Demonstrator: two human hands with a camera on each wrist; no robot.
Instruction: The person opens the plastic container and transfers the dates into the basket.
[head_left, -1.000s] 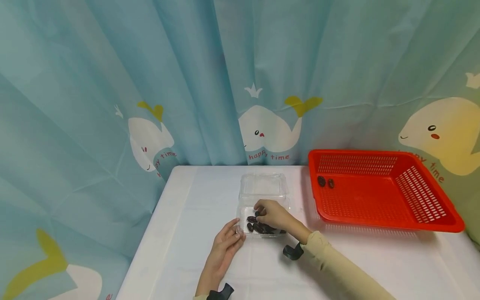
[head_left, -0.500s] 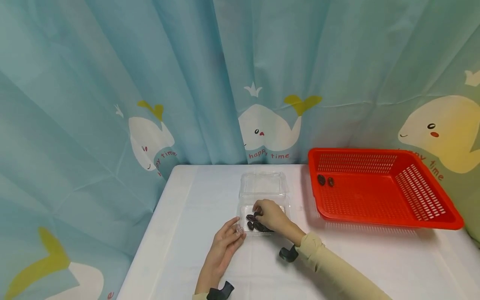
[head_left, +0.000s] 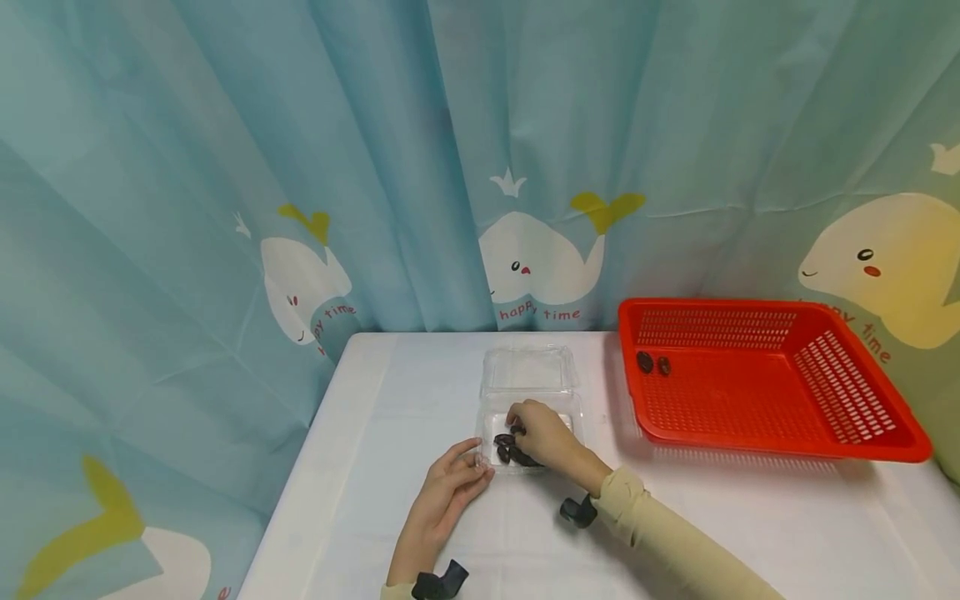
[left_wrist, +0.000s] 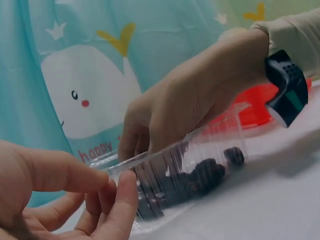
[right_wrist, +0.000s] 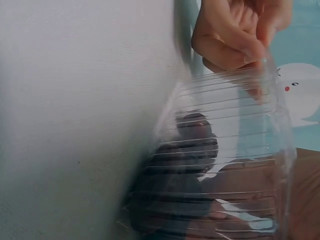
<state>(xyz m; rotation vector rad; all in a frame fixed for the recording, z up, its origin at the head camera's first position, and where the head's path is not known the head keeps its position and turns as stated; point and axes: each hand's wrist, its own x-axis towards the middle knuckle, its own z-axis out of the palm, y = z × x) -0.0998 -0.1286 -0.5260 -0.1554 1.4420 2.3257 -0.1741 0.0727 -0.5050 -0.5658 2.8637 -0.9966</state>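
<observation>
A clear plastic clamshell box [head_left: 486, 408] stands on the table with its lid [head_left: 528, 369] folded back. Inside lie several dark, wrinkled oval dates [head_left: 503, 453], seen through the ribbed wall in both wrist views. My left hand [head_left: 448, 493] pinches the box's near-left corner between thumb and fingers, as the left wrist view shows. Reaching down over the rim, my right hand [head_left: 551, 437] has its fingers curled inside the box, with the fingertips around a dark date [head_left: 517, 429]. The right palm hides part of the box and some dates.
To the right stands a large red plastic basket [head_left: 780, 450] with slotted walls. Two dark dates [head_left: 645, 362] lie in its left corner. A white cloth covers the table [head_left: 420, 392], and a blue whale-print curtain [head_left: 405, 167] hangs behind it.
My right hand has shifted slightly left within the box, and dates near its fingers have moved a little. My left hand keeps its hold on the corner.
</observation>
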